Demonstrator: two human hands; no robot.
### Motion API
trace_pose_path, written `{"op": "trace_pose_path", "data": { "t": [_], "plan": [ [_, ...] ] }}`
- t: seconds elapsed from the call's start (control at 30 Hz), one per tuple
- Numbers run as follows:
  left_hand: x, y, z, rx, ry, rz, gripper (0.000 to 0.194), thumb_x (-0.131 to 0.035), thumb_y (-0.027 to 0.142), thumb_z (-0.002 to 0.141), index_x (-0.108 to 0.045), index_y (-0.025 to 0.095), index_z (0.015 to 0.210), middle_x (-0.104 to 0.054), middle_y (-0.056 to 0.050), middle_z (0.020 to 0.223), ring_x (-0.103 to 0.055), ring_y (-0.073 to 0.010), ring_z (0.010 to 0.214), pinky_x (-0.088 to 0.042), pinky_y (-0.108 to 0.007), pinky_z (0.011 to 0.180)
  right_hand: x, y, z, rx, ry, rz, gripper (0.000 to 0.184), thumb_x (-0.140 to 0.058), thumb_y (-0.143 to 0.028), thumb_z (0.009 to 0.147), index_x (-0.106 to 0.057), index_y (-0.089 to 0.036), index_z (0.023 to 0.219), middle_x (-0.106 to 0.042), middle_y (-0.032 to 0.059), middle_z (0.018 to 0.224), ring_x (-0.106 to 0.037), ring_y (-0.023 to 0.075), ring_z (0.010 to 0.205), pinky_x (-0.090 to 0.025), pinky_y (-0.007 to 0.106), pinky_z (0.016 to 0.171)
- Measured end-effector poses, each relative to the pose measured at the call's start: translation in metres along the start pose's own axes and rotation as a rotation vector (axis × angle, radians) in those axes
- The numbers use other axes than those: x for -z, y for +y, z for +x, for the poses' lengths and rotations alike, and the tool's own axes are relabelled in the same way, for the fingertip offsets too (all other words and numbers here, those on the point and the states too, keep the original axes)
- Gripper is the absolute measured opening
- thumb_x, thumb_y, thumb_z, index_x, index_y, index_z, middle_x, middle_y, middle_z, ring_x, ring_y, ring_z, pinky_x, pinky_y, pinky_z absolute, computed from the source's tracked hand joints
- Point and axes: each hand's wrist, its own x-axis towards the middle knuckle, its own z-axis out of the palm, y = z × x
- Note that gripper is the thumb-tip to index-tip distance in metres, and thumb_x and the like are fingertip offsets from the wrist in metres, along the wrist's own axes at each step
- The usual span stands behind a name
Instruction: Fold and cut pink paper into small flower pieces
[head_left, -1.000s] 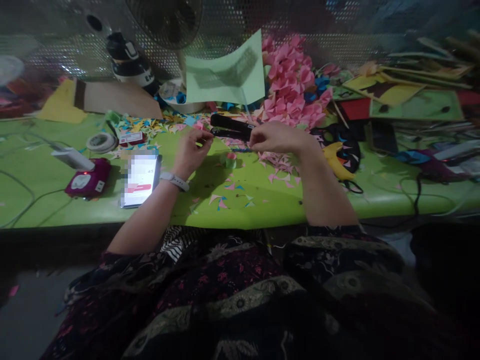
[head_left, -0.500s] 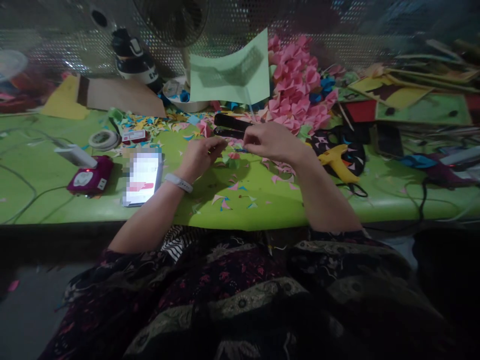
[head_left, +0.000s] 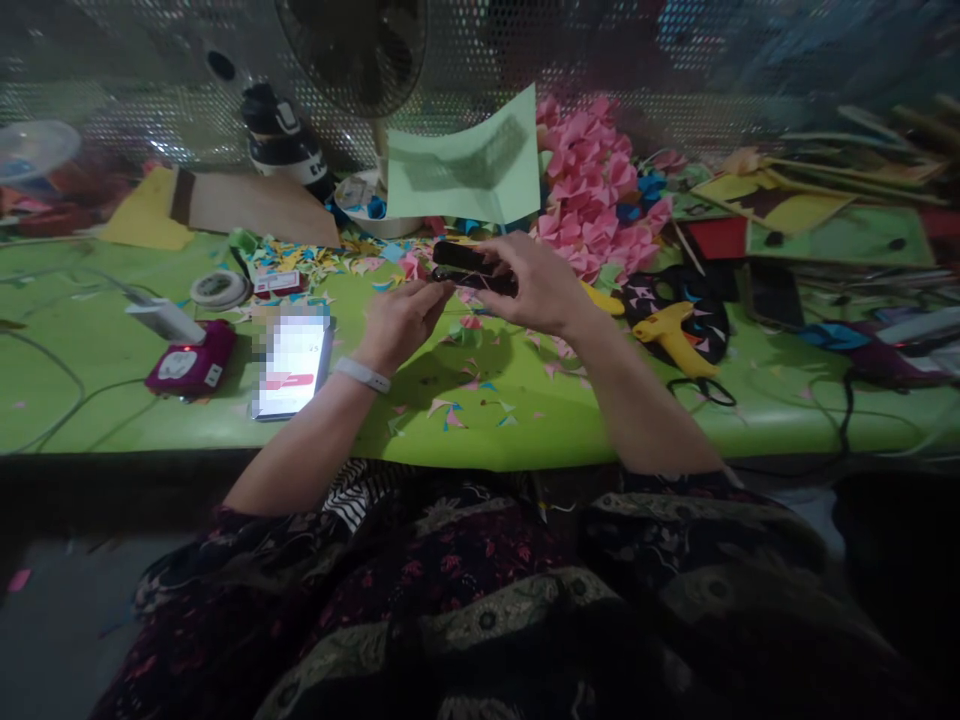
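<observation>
My right hand [head_left: 536, 285] is wrapped around a black stapler [head_left: 461, 258], thumb below and fingers above. The stapler's jaws point left and stand apart. My left hand [head_left: 405, 318] is closed, its fingertips pinched together right at the stapler's front end. What those fingertips hold, if anything, is too small to make out. Just below the two hands, a small pink and green paper piece [head_left: 470, 325] lies on the green table [head_left: 555, 430].
Pink folded paper pieces [head_left: 589, 190] are heaped behind my hands, beside a green paper sheet [head_left: 465, 170]. A phone [head_left: 295, 365] lies left, near a purple socket box [head_left: 191, 358] and a tape roll [head_left: 219, 289]. A yellow glue gun [head_left: 675, 335] lies right, near scissors [head_left: 703, 391].
My right hand has taken hold of the stapler, which lay behind it on the table before. My left hand has stayed near the same spot, fingers pinched.
</observation>
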Motion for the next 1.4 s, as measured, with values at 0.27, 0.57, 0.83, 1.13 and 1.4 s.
{"op": "trace_pose_path", "data": {
  "t": [0.27,0.57,0.83,1.13,1.4],
  "plan": [
    [-0.003,0.008,-0.003,0.078,-0.008,-0.293,0.045,-0.064,0.054,0.088,-0.069,0.022,0.12,-0.076,-0.01,0.102,-0.072,-0.0205,0.09,-0.055,-0.032,0.079,-0.015,0.01,0.006,0.052,0.113,0.006,0.034,-0.049,-0.03,0.097,-0.071,-0.03,0.123,-0.071,0.0083,0.12,-0.062,0.0301,0.112,-0.046,0.048,0.094],
    [0.0,0.02,0.002,0.515,-0.32,-0.961,0.057,-0.059,0.067,0.086,-0.071,0.017,0.112,-0.078,-0.013,0.104,-0.076,-0.0233,0.093,-0.061,-0.03,0.069,-0.014,0.007,0.005,0.032,0.183,-0.024,0.039,-0.044,-0.031,0.1,-0.065,-0.035,0.133,-0.069,0.0073,0.122,-0.059,0.0292,0.119,-0.045,0.05,0.099],
    [-0.003,0.017,0.001,0.591,-0.365,-1.0,0.043,-0.065,0.053,0.089,-0.07,0.019,0.115,-0.078,-0.012,0.105,-0.076,-0.0191,0.086,-0.059,-0.025,0.06,-0.017,0.006,0.003,0.077,0.204,0.029,0.04,-0.041,-0.028,0.102,-0.066,-0.033,0.132,-0.069,0.0077,0.125,-0.061,0.0274,0.118,-0.045,0.047,0.1],
    [-0.003,0.015,0.002,0.606,-0.273,-1.08,0.021,-0.07,0.036,0.09,-0.068,0.015,0.096,-0.078,-0.009,0.098,-0.075,-0.0157,0.084,-0.057,-0.021,0.062,-0.024,0.016,0.007,0.026,0.147,-0.066,0.046,-0.049,-0.028,0.097,-0.057,-0.028,0.142,-0.063,0.0107,0.131,-0.055,0.0324,0.123,-0.045,0.05,0.099],
    [-0.007,0.008,0.003,0.575,-0.165,-1.093,0.021,-0.069,0.032,0.09,-0.068,0.015,0.103,-0.077,-0.009,0.105,-0.074,-0.0142,0.087,-0.057,-0.021,0.067,-0.033,0.021,0.007,-0.02,-0.327,-0.269,0.025,-0.058,-0.018,0.086,-0.073,-0.017,0.106,-0.071,0.0131,0.11,-0.063,0.0277,0.096,-0.046,0.037,0.074]
  ]
}}
